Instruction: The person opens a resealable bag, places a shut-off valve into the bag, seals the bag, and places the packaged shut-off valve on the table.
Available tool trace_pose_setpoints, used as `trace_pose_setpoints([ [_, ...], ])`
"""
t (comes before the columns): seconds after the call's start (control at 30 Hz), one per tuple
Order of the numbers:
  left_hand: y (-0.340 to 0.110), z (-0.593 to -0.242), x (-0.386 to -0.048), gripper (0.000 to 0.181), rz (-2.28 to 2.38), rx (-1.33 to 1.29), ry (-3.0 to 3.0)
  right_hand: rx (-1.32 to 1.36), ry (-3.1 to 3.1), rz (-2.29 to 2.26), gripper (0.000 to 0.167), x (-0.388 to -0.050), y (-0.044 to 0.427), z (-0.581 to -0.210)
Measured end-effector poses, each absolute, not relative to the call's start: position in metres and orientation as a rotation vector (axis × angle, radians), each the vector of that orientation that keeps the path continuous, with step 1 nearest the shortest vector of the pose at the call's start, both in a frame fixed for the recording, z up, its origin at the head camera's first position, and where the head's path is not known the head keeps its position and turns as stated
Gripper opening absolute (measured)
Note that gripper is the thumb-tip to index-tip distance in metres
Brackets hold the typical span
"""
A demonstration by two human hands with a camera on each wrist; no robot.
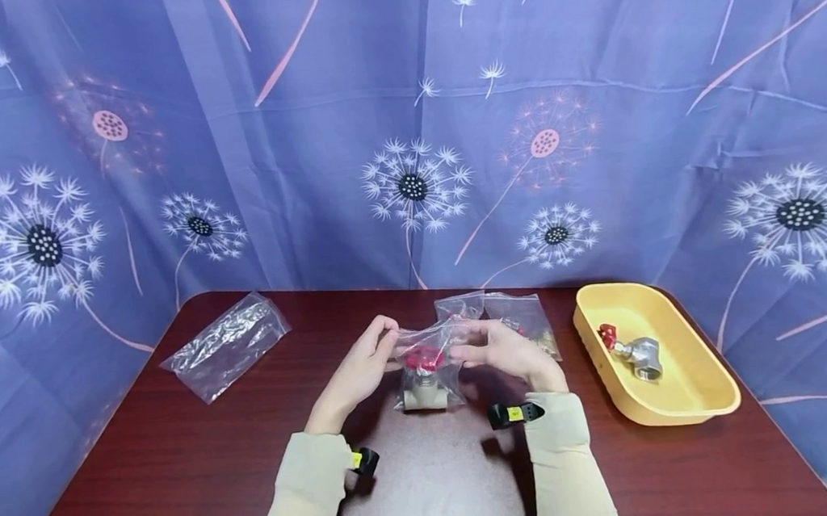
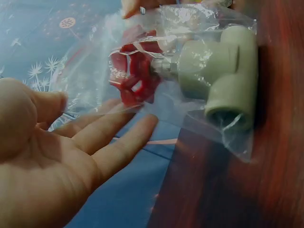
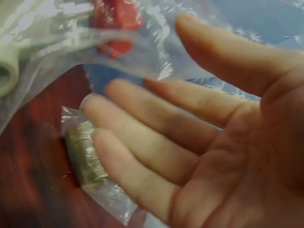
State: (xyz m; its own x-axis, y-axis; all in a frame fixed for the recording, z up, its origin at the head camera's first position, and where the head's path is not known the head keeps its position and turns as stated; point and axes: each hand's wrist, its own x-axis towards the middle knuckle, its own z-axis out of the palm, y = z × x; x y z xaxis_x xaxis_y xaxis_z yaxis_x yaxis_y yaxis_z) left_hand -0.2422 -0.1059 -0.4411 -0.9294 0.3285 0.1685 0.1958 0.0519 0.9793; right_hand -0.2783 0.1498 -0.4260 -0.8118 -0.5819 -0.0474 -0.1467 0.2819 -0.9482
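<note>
A clear plastic bag (image 1: 452, 380) stands upright on the table between the two hands. Inside it is a valve (image 2: 204, 71) with a red handwheel and a pale grey-green tee-shaped body. The left hand (image 1: 360, 376) pinches the bag's upper left edge between thumb and forefinger, its other fingers stretched out beside the handwheel. On the opposite side, the right hand (image 1: 510, 353) touches the bag's upper right with its fingers extended and spread. In the right wrist view, the right thumb and forefinger stand apart near the bag's edge.
Behind the right hand lie more clear bags (image 1: 527, 307), one with a brass-coloured part (image 3: 85, 152). A yellow tray (image 1: 682, 334) at right holds a metal valve (image 1: 640, 355) with a red handle. A flat clear bag (image 1: 227, 345) lies at back left, before the curtain (image 1: 320, 184).
</note>
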Motion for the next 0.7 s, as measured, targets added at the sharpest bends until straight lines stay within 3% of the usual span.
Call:
trace_pose_setpoints([
  [0.17,-0.105,-0.443,-0.242,0.017,2.035,0.492,2.185,-0.659,2.035,-1.494,0.034,-0.277,0.142,-0.432],
  [0.4,-0.108,-0.458,-0.244,0.044,1.878,0.534,2.141,-0.593,2.039,-1.532,0.035,-0.275,0.133,-0.438],
  [0.7,-0.103,-0.465,-0.249,0.038,1.703,0.459,2.321,-0.518,2.032,-1.587,0.025,-0.277,0.122,-0.438],
])
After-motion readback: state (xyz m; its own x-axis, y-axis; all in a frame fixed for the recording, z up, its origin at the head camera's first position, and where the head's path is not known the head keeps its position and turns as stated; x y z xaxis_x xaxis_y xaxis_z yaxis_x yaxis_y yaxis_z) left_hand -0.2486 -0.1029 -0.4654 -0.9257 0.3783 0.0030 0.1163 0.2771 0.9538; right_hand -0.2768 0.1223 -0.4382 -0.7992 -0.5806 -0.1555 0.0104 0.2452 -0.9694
